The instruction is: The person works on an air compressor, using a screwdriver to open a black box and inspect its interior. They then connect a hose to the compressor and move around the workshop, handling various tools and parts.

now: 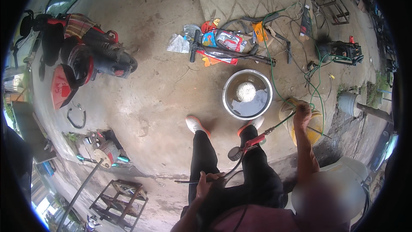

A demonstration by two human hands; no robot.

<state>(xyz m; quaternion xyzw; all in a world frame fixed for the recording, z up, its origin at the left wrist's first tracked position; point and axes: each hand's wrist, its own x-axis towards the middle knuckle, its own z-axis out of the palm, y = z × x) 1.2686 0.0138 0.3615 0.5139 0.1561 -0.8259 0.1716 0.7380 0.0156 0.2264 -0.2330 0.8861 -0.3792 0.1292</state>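
Pink shirt cloth (pixel 266 221) lies nearest; over the dark trouser legs (pixel 262 169) hangs a red air gun (pixel 255 141) with a round gauge (pixel 235 154), black hose (pixel 234 171) to its left, green hose (pixel 284 120) to its right. Beyond are a red motorbike (pixel 79 60), a water-filled metal basin (pixel 247 117) and a yellow tub (pixel 316 122), partly hidden by the right forearm. By the lap, the left hand (pixel 206 184) pinches the black hose; the raised right hand (pixel 302 114) has fingers curled tight around the green hose.

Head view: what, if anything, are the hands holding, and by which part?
The left hand grips the black hose near its free end; the right hand appears closed around the green hose, beyond the red inflator gun.
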